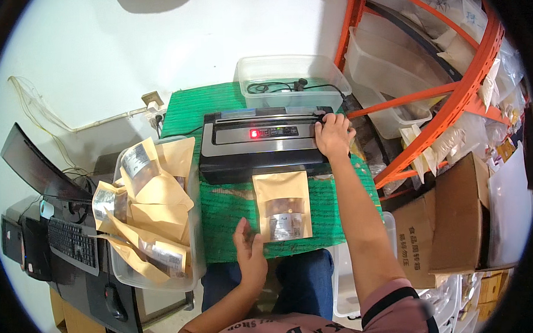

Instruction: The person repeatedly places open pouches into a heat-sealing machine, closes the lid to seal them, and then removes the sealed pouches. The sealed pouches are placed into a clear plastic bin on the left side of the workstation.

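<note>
Pouch (284,210) lies just right of left fingers (241,229)

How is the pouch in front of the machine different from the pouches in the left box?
The single pouch sits alone on the green cover, while the boxed pouches overlap one another. The single pouch stands nearly straight in the picture; the boxed pouches tilt various ways. Both kinds are tan with visible labels.

Centre of frame: sealer (219,171) on bench (221,228). Just below sealer, lone pouch (283,207); left hand (251,256) near pouch's lower left, right hand (335,137) on sealer's right end. Behind sealer: tub (287,100), cable (269,85) inside. Left: bin (198,253) of stacked pouches (161,216); far left, keyboard (72,243) below monitor (40,161). Right: rack (454,112).
</note>
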`<action>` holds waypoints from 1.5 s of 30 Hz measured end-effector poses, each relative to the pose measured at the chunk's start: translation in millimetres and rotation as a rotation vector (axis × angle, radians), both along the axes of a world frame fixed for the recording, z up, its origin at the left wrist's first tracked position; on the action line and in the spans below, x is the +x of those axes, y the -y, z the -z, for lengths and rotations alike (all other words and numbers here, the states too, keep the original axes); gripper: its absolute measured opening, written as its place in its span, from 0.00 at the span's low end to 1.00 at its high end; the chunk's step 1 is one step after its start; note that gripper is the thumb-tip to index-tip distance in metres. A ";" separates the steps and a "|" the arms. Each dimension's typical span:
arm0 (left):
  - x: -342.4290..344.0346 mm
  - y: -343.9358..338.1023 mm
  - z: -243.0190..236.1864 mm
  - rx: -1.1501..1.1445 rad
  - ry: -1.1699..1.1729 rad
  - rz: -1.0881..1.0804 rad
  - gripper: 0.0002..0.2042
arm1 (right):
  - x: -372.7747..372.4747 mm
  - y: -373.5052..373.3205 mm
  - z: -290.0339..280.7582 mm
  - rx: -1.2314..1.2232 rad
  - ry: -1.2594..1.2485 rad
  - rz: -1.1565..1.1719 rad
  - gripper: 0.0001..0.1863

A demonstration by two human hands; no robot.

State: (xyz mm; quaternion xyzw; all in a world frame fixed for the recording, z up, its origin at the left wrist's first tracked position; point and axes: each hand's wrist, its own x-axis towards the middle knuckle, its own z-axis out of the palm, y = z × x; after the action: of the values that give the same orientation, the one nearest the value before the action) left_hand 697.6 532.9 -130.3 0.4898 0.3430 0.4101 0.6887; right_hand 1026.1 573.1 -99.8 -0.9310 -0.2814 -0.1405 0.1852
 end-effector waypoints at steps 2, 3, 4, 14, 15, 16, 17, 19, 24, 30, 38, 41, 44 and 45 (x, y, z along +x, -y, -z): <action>3.4 -9.0 -13.4 0.583 -0.201 -0.030 0.23 | 0.4 -1.7 0.7 0.004 0.002 0.002 0.18; 10.1 -18.3 -21.2 0.857 -0.301 -0.059 0.23 | 0.9 -2.0 1.6 0.008 -0.013 -0.004 0.18; 27.1 -29.1 -27.6 0.942 -0.319 -0.057 0.22 | 1.9 -1.5 2.4 0.021 -0.012 -0.005 0.18; 193.0 -118.7 -43.5 1.206 -1.065 0.185 0.25 | 22.8 11.4 10.7 0.472 -0.094 -0.173 0.16; 196.2 -118.9 -46.8 1.255 -1.086 0.155 0.24 | 23.5 10.4 12.2 0.473 -0.074 -0.166 0.16; 199.0 -119.3 -50.7 1.329 -1.144 0.168 0.24 | 24.1 10.4 13.6 0.509 -0.068 -0.191 0.15; 200.6 -119.1 -53.8 1.408 -1.205 0.186 0.24 | 24.6 9.9 15.1 0.542 -0.062 -0.203 0.16; 205.3 -124.0 -59.5 1.400 -1.227 0.303 0.25 | 26.3 10.0 16.5 0.586 -0.074 -0.229 0.16; 202.4 -151.5 -50.1 0.987 -1.181 0.249 0.27 | 25.7 13.5 14.3 0.556 -0.060 -0.239 0.16; 182.2 -170.2 -49.4 1.266 -0.748 0.044 0.20 | 22.3 13.2 10.8 0.584 -0.013 -0.226 0.13; 83.6 -282.5 -132.1 1.053 -1.678 0.314 0.14 | 23.3 13.0 13.0 0.597 -0.074 -0.267 0.13; 72.9 -269.9 -129.0 1.021 -1.939 0.395 0.13 | 22.3 12.6 11.7 0.551 -0.083 -0.235 0.13; 70.4 -253.4 -128.5 1.110 -1.984 0.343 0.13 | 22.7 13.3 10.6 0.594 -0.081 -0.257 0.13; 68.8 -250.0 -131.7 1.146 -1.968 0.309 0.13 | 23.1 13.7 10.5 0.580 -0.069 -0.258 0.13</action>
State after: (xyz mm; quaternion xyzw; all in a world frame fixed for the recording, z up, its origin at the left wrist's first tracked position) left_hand 766.4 782.9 1.4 0.8763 0.4318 -0.1431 -0.1588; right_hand 1049.2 559.4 -110.4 -0.8001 -0.3390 -0.1584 0.4688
